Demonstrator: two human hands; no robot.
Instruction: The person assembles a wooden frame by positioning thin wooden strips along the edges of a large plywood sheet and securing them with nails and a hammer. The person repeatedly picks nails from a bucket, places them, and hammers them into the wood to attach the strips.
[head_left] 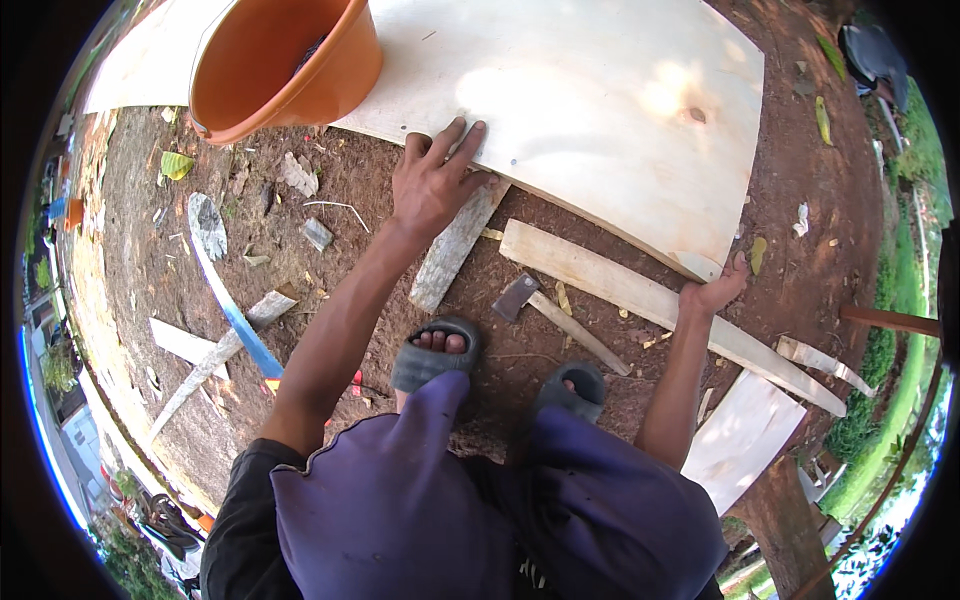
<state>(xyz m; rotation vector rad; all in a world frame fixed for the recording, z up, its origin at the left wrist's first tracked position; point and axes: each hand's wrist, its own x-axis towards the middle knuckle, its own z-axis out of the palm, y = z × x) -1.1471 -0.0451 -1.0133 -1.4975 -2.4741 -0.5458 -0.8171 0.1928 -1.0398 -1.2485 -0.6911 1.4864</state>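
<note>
A pale plywood sheet stretches out in front of me, with small nail heads along its near edge. My left hand rests on that edge, its fingers spread over the top face. At the sheet's near right corner, my right hand is closed around the edge, its fingers partly hidden. Under the left palm, a rough wood strip sticks out from beneath the sheet. On the ground between my arms lies a hammer-like tool with a dark metal head and wooden handle.
An orange bucket with dark contents stands on the sheet at the upper left. A handsaw with a bluish blade lies left. A long board and a plywood offcut lie right. My sandalled feet are on the dirt.
</note>
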